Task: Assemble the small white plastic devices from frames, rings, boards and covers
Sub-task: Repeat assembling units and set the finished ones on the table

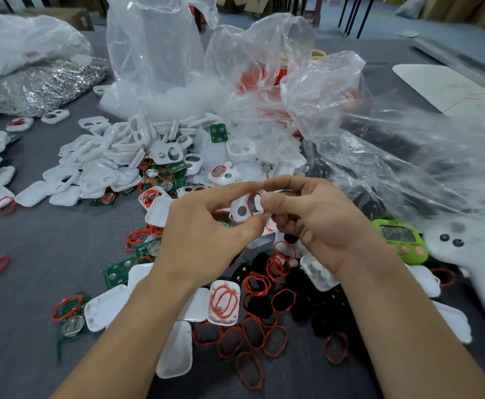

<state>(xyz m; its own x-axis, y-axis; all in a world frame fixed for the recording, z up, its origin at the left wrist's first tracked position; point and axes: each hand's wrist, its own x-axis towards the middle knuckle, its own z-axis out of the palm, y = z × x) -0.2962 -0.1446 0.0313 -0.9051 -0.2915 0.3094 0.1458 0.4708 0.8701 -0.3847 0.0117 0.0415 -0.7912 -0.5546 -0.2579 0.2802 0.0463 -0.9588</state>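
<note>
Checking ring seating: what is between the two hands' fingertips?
In the head view, a white frame with a red ring at its larger opening, pinched by the left hand and right hand.

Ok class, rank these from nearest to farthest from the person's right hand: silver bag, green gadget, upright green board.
1. Green gadget, just right of the right hand.
2. Upright green board, beyond, by the clear bags.
3. Silver bag, far back left.

I see the left hand [206,226] and right hand [316,223] pinching a small white plastic frame with two holes [241,209] between them. A thin red rubber ring [253,200] seems seated at its larger opening, above a grey table [33,254] strewn with white plastic covers [175,349].
</note>
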